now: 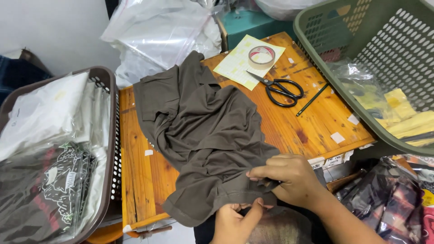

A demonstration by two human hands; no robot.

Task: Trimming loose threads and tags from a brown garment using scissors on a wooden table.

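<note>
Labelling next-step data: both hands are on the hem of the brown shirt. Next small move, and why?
Probably draw the hem toward the near edge and smooth it: the brown shirt lies bunched on the wooden table, while the left hand and right hand pinch its near edge.

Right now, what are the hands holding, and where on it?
Both hands, left hand and right hand, pinch the brown-grey garment at its near hem edge, over the table's front.
</note>
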